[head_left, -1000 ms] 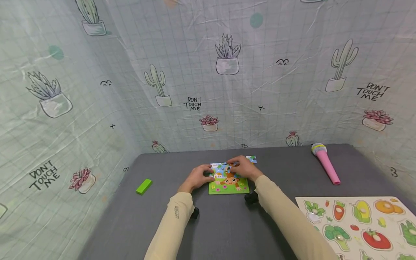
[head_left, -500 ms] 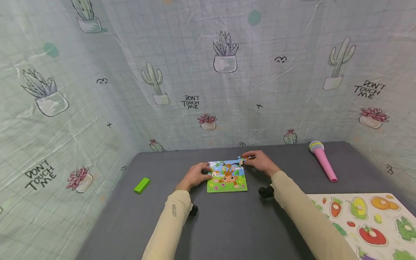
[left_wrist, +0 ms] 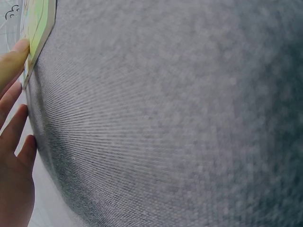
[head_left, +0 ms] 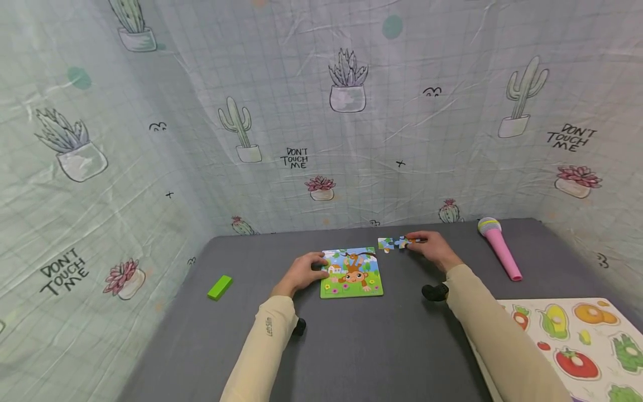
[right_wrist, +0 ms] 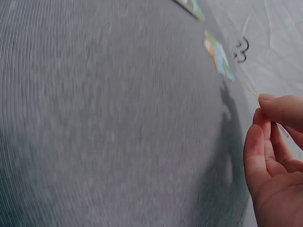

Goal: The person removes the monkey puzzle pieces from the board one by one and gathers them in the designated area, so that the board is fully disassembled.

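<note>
A square jigsaw puzzle (head_left: pixel 354 276) with a monkey picture lies on the grey table, its green lower part filled with flowers. My left hand (head_left: pixel 303 272) rests at its left edge, thumb and fingertips touching it with the fingers loosely spread; the thumb (left_wrist: pixel 19 49) lies over the edge in the left wrist view. To the right, my right hand (head_left: pixel 433 248) pinches a puzzle piece (head_left: pixel 402 242) between thumb and fingers; in the right wrist view it is seen almost edge-on. Another loose piece (head_left: pixel 385 244) lies between the puzzle and this hand.
A green block (head_left: pixel 220 287) lies on the left. At the back right is a pink toy microphone (head_left: pixel 502 251). A vegetable peg board (head_left: pixel 557 349) sits at the front right, partly under the right sleeve. Patterned cloth (head_left: pixel 351 139) hangs around the table.
My right hand has moved right from the puzzle's upper part, carrying a piece past the loose one. The puzzle's upper right has come into sight. My left hand has stayed at the left edge.
</note>
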Available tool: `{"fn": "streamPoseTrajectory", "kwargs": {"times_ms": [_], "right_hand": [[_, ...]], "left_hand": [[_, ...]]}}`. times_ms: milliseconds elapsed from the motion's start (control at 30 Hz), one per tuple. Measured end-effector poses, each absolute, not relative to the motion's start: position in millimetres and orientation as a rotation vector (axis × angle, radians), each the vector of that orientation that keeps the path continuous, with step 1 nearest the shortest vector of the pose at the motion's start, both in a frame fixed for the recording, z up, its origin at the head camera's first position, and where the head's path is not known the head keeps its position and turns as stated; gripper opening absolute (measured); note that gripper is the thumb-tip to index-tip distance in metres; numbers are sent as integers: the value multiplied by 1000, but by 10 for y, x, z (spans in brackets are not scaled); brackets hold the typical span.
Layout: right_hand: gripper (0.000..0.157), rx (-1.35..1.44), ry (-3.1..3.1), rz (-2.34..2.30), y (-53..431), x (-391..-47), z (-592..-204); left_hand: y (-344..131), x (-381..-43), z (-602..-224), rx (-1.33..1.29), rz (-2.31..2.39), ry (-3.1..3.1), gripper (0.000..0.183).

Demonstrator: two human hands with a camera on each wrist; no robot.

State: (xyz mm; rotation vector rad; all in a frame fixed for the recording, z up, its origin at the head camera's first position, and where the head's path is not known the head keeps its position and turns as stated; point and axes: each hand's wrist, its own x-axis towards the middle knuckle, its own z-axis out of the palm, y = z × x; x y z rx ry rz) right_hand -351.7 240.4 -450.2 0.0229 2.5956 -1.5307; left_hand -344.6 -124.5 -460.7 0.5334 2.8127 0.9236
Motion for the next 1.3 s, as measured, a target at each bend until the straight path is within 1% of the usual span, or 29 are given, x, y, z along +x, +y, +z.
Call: {"fn": "streamPoseTrajectory", "kwargs": {"times_ms": [100, 233, 533, 767, 1100, 1300], "right_hand": [[43, 45, 2601, -1491, 2454, -3522, -4534], [42, 3, 2646, -1418, 2496, -3529, -4595], [34, -226, 2918, -1114, 2492, -3511, -4670], [32, -318, 3015, -1040, 2463, -3514, -4696], [29, -194, 3034, -1081, 2466, -3540, -4711], [27, -175, 3041, -1106, 2459, -3536, -4712]], "left_hand": [[-1247, -3446, -4619, 531, 915, 2813, 32], [-1252, -3446, -4638, 529, 923, 2809, 31], [-1273, -3422, -4657, 520, 921, 2814, 31], [-1270, -3448, -4664, 538, 903, 2813, 31], [-1269, -3444, -4646, 572, 903, 2825, 32], [-1250, -3463, -4638, 546, 916, 2815, 32]]}}
